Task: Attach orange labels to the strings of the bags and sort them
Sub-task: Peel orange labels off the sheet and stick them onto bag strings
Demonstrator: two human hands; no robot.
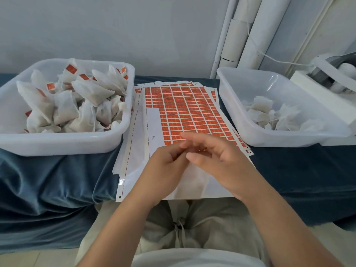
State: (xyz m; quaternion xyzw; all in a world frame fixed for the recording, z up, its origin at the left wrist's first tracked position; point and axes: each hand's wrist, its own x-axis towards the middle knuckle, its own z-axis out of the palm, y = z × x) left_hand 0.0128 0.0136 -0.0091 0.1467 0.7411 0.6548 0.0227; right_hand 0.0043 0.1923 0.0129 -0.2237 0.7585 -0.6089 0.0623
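Note:
My left hand (165, 160) and my right hand (217, 153) meet fingertip to fingertip above the near end of the orange label sheet (185, 110). A sliver of an orange label (202, 150) shows between the right hand's fingers, which pinch it. The left hand's curled fingers pinch at the same spot, apparently on a bag's string, which is too thin to make out. A white bag (192, 178) lies just beneath the hands on the bare backing paper. The left tub (63, 143) holds several labelled bags (63, 105). The right tub (248, 120) holds unlabelled bags (269, 114).
Both tubs and the stack of label sheets sit on a blue velvet cloth (48, 176) over the table. White pipes (242, 29) stand against the wall at the back. A white machine (331, 81) stands at the far right. My lap is below the table edge.

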